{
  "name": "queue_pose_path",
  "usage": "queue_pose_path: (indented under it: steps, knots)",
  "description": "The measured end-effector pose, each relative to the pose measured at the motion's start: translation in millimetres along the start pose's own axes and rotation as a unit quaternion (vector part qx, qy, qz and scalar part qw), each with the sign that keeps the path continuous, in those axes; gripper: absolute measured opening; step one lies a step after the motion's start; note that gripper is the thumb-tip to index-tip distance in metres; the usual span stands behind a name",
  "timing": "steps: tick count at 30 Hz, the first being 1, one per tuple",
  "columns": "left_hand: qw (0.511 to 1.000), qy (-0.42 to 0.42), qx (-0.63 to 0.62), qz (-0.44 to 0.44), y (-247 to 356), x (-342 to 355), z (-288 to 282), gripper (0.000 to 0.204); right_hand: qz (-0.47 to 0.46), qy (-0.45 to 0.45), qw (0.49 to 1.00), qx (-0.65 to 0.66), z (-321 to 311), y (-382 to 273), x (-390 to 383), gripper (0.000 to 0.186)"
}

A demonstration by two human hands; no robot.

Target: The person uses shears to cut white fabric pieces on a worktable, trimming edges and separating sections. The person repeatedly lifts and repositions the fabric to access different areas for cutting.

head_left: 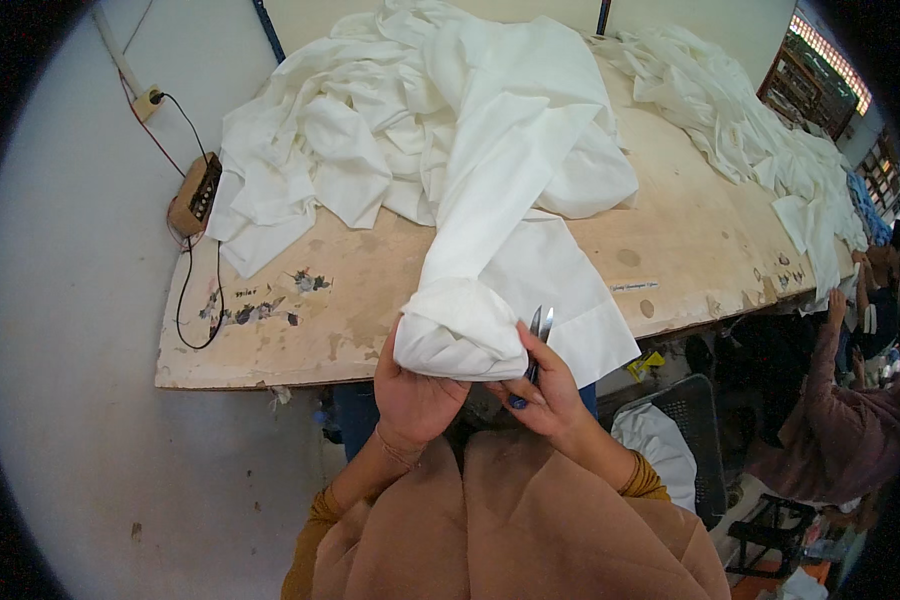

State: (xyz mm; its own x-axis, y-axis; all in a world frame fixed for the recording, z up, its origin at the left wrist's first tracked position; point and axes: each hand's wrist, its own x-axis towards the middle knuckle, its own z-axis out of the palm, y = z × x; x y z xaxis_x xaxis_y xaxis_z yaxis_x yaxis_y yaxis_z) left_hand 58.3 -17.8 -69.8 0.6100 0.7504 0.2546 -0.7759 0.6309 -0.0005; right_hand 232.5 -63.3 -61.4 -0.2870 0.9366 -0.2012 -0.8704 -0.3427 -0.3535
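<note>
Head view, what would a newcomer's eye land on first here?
Probably the big heap of white cloth on the far side of the worn table. Next, the bunched white end between the left hand and right hand at the near edge, with scissors in the right hand. A brown socket box shows at the table's left edge.

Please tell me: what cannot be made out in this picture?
Head view: fingers of the left hand, mostly behind the bunched white fabric.
Head view: handles of the scissors, largely covered by the right hand.
Head view: bottom of the dark basket, under white cloth.
Head view: print on the narrow strip, too small.
</note>
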Motion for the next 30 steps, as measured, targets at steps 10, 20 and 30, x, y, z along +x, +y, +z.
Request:
queue_pose_path:
  steps: [10, 20, 30]
  knots:
    - [0.992, -0.023, -0.120, 0.023, -3.2, 2.3, 0.8, 0.055, 0.001, -0.011, 0.999, -0.046, -1.0, -0.6, 2.2, 0.028]
    - [0.999, 0.004, 0.039, 0.033, -6.3, -0.2, -5.7, 0.054, -0.382, -0.043, 0.717, -0.582, 36.4, -16.5, -11.3, 0.009]
    - [0.994, 0.010, 0.082, 0.067, 4.8, -11.5, -27.6, 0.062, -0.130, 0.006, 0.885, -0.447, 14.0, -31.7, -2.8, 0.033]
